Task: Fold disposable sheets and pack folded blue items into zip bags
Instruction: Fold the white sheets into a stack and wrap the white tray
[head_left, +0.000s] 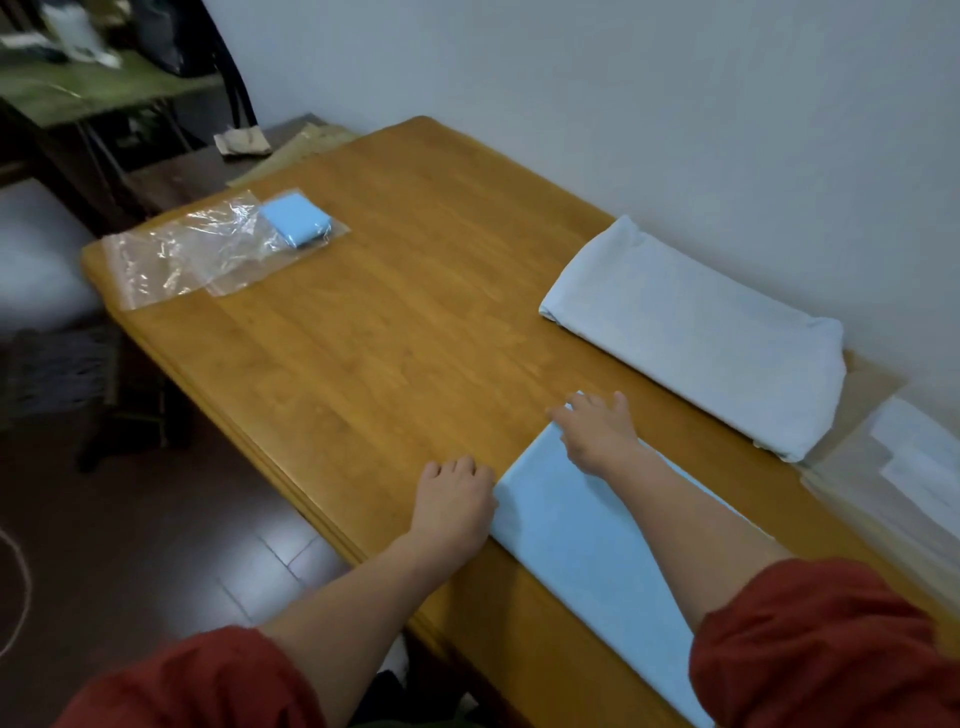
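Blue sheet (587, 545) under hands: long strip, axis running from body outward, short end at fingertips. Right hand (597, 431) flat, fingers spread, pressing far corner. Left hand (454, 499) against near corner, grip unclear. Hands apart. Zip bags (197, 254) well beyond left hand.

a honey-coloured wooden tabletop (415, 291) stands against a plain pale wall (623, 93), over a dark tiled floor (208, 545); a green-topped side table (104, 96) sits beyond.
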